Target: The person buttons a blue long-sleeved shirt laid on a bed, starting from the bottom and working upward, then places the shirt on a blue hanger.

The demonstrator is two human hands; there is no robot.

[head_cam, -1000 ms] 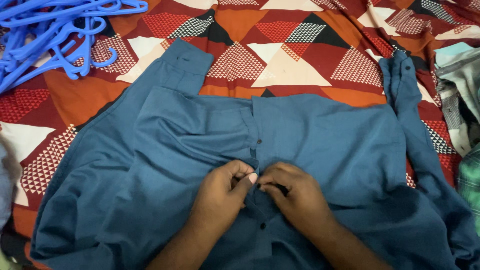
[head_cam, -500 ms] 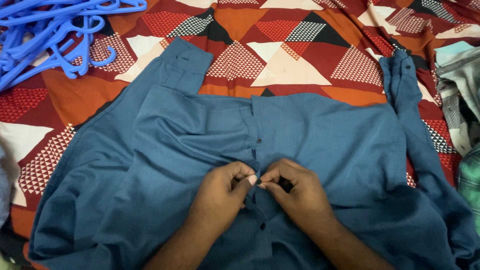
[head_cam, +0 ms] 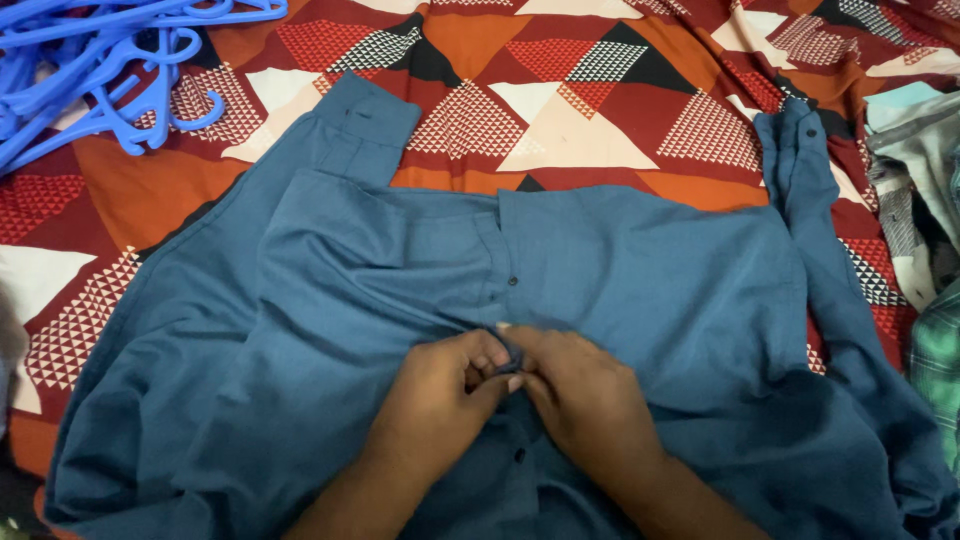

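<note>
Left hand (head_cam: 445,385) and right hand (head_cam: 580,395), fingers pinching the blue shirt (head_cam: 650,290) placket at a button: keep both edges aligned, fabric taut.

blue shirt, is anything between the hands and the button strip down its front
Nothing visible. The left hand and right hand both rest directly on the blue shirt, fingertips pinching the fabric at its button strip. The blue hangers and the other clothes lie well off to the sides.
</note>
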